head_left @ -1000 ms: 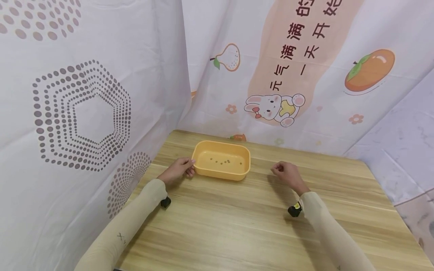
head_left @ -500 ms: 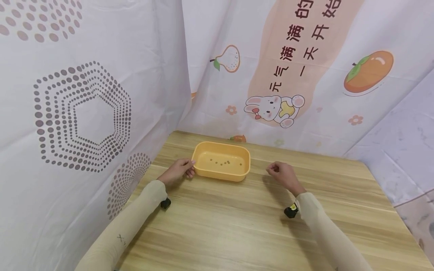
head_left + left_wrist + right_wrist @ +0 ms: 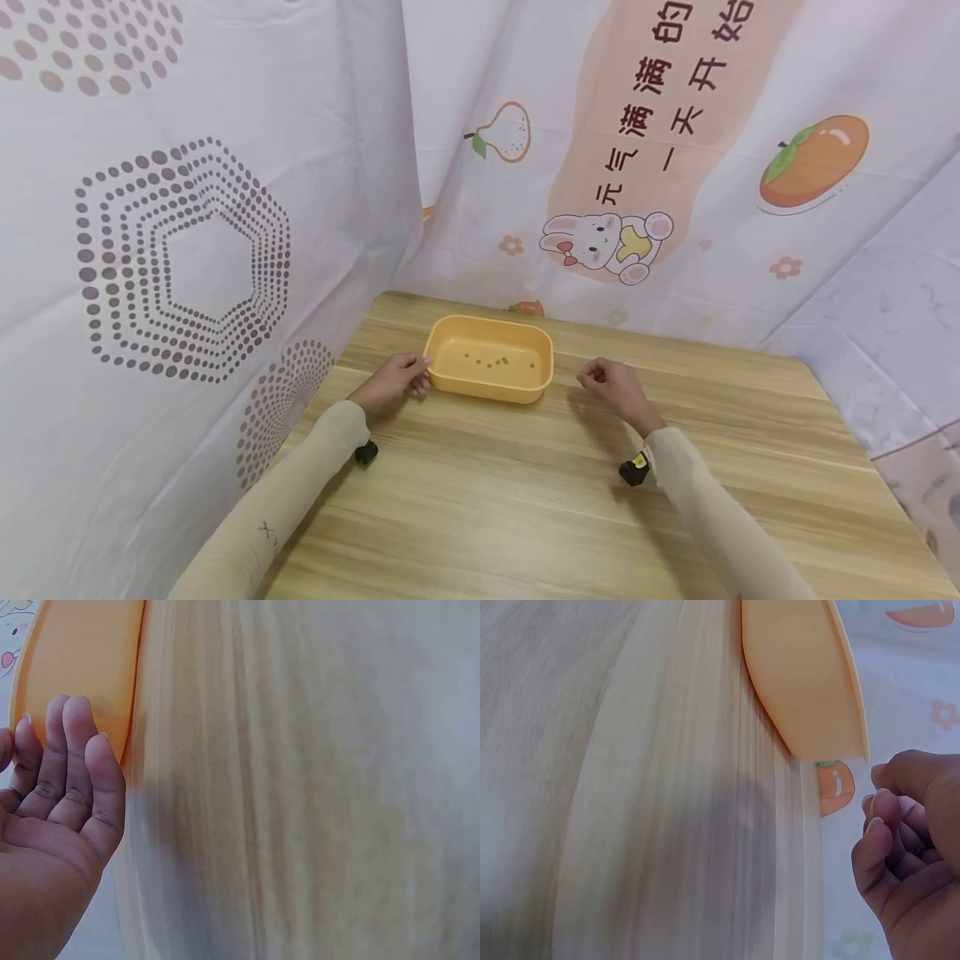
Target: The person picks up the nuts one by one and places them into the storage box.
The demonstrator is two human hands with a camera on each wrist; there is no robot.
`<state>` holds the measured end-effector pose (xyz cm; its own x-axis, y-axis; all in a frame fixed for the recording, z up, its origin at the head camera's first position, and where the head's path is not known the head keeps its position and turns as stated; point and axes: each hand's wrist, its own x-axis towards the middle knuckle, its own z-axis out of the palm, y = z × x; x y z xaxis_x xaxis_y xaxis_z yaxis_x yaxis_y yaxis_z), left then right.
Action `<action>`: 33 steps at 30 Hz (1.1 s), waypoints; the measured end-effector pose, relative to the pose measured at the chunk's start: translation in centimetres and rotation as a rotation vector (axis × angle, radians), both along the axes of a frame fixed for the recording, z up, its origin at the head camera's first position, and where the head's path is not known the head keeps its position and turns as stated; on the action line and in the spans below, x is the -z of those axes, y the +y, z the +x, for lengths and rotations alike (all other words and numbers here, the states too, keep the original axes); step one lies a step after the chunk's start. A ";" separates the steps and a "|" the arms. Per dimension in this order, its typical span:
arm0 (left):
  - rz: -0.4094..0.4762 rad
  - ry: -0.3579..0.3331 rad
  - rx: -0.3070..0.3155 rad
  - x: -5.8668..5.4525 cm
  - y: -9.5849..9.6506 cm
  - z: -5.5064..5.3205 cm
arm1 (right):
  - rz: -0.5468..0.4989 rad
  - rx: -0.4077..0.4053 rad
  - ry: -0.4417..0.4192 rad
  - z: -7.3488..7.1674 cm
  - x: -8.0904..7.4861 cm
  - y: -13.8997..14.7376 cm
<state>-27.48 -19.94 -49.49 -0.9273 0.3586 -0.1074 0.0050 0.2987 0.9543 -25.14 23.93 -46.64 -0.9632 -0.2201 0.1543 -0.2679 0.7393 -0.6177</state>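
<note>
A yellow-orange plastic tub (image 3: 487, 386) stands near the back edge of the wooden table. Several tiny round beads (image 3: 490, 365) lie scattered on its floor. My left hand (image 3: 393, 379) pinches the tub's left rim between thumb and index finger; in the left wrist view the other fingers (image 3: 78, 720) curve beside its outer wall. To the right of the tub, apart from it, my right hand (image 3: 615, 389) hovers over the table with curled fingers. Its thumb (image 3: 911, 771) is close to the index fingertip, and no object shows between them.
The wooden table (image 3: 480, 492) extends in front of the tub and to its right. A printed cloth (image 3: 465, 250) hangs behind the table, and a dotted white curtain (image 3: 330, 208) hangs along the left side. Each wrist carries a small black camera (image 3: 634, 469).
My right hand has moved left, closer to the tub, with its fingers still curled. The left hand, the tub and the beads have kept their places.
</note>
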 end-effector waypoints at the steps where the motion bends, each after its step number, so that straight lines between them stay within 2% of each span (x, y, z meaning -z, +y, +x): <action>1: 0.001 0.004 -0.002 0.1 0.0 0.0 | 0.000 -0.002 0.003 0.1 -0.1 -0.2; 13: -0.009 0.022 -0.005 0.2 -0.1 0.2 | -0.018 -0.039 0.011 0.2 -0.4 -1.7; 15: -0.012 0.022 -0.005 -0.2 0.0 0.5 | -0.021 -0.045 0.019 0.2 -0.4 -1.9; 20: -0.020 0.023 -0.002 -0.2 0.0 0.4 | -0.025 -0.057 0.042 0.0 -0.4 -2.6; 22: -0.019 0.027 0.003 0.2 -0.2 0.1 | -0.029 -0.065 0.043 0.0 -0.5 -2.9; 25: -0.020 0.034 0.011 0.2 -0.2 0.2 | -0.039 -0.076 0.028 -0.1 -0.4 -3.4; 33: -0.030 0.012 -0.018 -0.1 0.0 0.1 | -0.055 -0.102 0.017 -0.3 -0.4 -4.2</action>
<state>-27.38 -19.91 -49.36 -0.9348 0.3387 -0.1071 0.0105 0.3276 0.9447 -25.44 19.76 -46.27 -0.9334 -0.3072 0.1852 -0.3507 0.6729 -0.6514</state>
